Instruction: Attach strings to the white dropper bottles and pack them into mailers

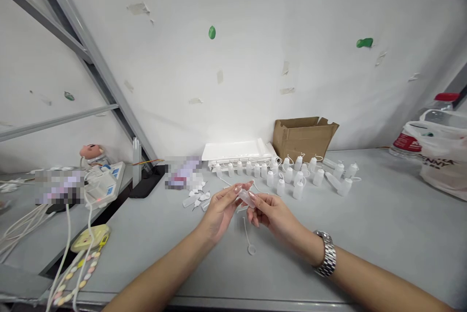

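Note:
Between my two hands, above the grey table, is a small translucent plastic squeeze bottle (247, 198), tilted. My left hand (224, 209) pinches its upper left end with thumb and fingers. My right hand (270, 211) is closed on its lower right end. Fingers hide part of the bottle, and I cannot make out its tip. Just below my hands lies a thin white strap with a ring end (251, 249). Left of my left hand are loose white nozzle caps (197, 203) and an uncapped bottle lying down (190, 200). Behind stand several capped bottles (298, 189).
A stack of white flat packs (237, 150) and an open cardboard box (302, 139) stand against the wall. At right are a plastic bag (445, 166) and a red-labelled bottle (406, 142). Cables, a yellow case (90, 238) and a beaded strap (84, 278) lie at left.

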Motion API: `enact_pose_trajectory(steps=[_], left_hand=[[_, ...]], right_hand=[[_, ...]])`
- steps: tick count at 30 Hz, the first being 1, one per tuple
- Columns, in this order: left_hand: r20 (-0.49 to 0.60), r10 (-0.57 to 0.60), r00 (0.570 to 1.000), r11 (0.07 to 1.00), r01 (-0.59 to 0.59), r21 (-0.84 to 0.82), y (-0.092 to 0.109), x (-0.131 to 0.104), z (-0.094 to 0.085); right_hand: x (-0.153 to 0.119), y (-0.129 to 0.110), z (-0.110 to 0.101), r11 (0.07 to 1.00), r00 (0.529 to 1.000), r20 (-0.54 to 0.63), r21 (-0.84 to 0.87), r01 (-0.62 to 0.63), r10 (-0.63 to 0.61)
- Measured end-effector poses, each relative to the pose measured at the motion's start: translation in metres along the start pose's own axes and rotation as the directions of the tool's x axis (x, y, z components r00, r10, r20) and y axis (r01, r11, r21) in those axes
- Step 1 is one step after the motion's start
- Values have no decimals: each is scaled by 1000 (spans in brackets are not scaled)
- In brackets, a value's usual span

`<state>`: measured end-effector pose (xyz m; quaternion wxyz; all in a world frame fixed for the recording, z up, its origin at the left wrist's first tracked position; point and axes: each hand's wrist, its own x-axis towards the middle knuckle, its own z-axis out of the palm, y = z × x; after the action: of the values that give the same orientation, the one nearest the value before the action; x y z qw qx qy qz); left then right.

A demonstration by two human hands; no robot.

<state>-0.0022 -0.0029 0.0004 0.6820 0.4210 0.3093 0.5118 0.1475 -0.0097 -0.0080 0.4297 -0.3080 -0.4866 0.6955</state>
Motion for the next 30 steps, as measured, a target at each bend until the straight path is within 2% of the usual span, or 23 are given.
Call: enact_pose_trajectory(steps=[7, 10, 13, 15, 17, 19, 21, 23, 26, 30], left_hand=[[53, 38, 998, 999, -37, -9, -7, -1, 4], [39, 35, 999, 999, -35, 5, -5, 0, 3], [-13, 27, 1000, 1000, -27, -10, -3, 2, 2], [-48, 10, 999, 999, -12, -53, -2, 3, 1], [-55, -25, 998, 994, 19, -105, -4, 3, 0], [-31, -56, 998, 986, 50, -160, -6, 3, 1], [5, -73, 997, 975, 73, -210, -9, 2, 1], [31, -73, 997, 968, 79, -239, -12, 1, 0], [45, -73, 996, 969, 81, -232, -15, 1, -1], [37, -67, 997, 983, 73, -170, -15, 3, -1]], right_hand=[[-1, 1, -1, 996, 999, 44, 94, 0, -4], [1, 0, -3, 998, 998, 57, 53, -15, 12], [2, 0, -3, 983, 997, -11, -172, 68, -71], [1, 2, -2, 904, 975, -69, -395, 167, -210], [-2, 5, -1, 788, 937, -79, -568, 238, -340], [-5, 7, -1, 708, 909, -56, -648, 281, -412], [-7, 9, -1, 686, 900, -50, -666, 293, -433], [-6, 9, 0, 713, 911, -81, -651, 259, -405], [-4, 5, 3, 825, 947, -139, -538, 175, -291], [-1, -3, 2, 981, 995, -70, -189, 52, -66]])
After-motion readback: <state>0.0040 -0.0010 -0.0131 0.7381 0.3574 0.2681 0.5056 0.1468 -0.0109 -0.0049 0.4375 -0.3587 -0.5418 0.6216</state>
